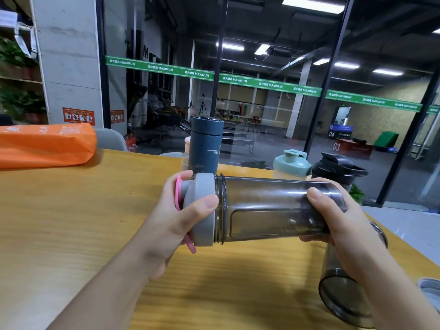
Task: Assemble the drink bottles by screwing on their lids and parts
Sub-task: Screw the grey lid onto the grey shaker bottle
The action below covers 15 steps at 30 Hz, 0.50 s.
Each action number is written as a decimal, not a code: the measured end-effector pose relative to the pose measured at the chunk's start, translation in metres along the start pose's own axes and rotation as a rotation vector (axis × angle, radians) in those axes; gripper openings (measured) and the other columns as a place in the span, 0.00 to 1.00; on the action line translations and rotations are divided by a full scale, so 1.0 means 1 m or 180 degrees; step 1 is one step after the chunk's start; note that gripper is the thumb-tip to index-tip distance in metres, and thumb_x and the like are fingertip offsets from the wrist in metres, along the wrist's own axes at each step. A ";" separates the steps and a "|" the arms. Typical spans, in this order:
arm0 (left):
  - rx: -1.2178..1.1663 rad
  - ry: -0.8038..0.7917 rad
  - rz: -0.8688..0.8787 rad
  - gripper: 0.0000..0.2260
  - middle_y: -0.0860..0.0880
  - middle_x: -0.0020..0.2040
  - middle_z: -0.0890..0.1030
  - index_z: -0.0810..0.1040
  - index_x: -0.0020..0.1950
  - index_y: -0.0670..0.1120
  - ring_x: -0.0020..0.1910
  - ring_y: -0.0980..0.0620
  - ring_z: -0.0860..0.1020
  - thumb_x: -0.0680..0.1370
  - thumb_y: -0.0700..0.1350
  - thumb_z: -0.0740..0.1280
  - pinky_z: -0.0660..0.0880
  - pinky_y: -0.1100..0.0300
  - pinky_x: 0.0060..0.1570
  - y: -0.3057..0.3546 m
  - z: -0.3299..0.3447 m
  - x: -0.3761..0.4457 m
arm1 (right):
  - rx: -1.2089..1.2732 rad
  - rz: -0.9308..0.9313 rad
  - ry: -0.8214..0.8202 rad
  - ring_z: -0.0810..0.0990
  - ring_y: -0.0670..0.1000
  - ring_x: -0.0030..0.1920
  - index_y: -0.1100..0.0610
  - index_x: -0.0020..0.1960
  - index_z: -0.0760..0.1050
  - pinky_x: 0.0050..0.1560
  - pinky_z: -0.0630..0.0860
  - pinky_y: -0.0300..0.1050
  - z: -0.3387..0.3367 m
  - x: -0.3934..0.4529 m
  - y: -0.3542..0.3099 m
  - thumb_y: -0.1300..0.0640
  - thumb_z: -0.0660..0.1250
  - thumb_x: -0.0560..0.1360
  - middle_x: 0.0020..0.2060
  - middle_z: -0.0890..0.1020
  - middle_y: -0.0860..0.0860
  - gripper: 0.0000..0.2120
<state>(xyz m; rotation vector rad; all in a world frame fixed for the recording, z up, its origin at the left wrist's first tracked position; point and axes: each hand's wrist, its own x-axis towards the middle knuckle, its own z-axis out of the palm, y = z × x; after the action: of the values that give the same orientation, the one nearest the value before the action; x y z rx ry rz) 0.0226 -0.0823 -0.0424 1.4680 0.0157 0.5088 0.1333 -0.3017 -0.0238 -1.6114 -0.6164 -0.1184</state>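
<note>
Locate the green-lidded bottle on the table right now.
In the head view, the green-lidded bottle stands at the table's far edge, right of centre, between the blue flask and the black-lidded bottle.

My left hand [181,217] and right hand [345,234] were bare, with no gloves, rings or watch on them. Both forearms were uncovered as far as they showed, no sleeve reaching them. My nails were short and unpainted.
</note>
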 end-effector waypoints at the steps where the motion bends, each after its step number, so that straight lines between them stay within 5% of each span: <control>1: 0.0004 0.0007 -0.0009 0.41 0.48 0.51 0.78 0.67 0.66 0.55 0.36 0.56 0.79 0.54 0.59 0.72 0.66 0.65 0.18 0.000 0.000 0.000 | 0.0014 -0.0011 0.0005 0.83 0.51 0.36 0.42 0.49 0.78 0.30 0.78 0.45 0.001 0.000 0.000 0.36 0.68 0.55 0.40 0.83 0.50 0.24; 15: 0.0233 -0.0040 0.0307 0.41 0.51 0.49 0.76 0.64 0.66 0.59 0.33 0.59 0.78 0.53 0.57 0.71 0.67 0.65 0.19 0.002 -0.001 -0.002 | 0.0041 0.0033 -0.0049 0.83 0.54 0.38 0.43 0.52 0.77 0.30 0.78 0.46 0.001 -0.002 0.000 0.35 0.68 0.55 0.43 0.83 0.54 0.27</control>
<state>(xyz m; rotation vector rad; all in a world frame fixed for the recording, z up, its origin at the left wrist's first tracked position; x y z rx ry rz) 0.0202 -0.0818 -0.0415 1.5489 -0.0470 0.5825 0.1312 -0.3016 -0.0246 -1.6042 -0.6197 -0.0943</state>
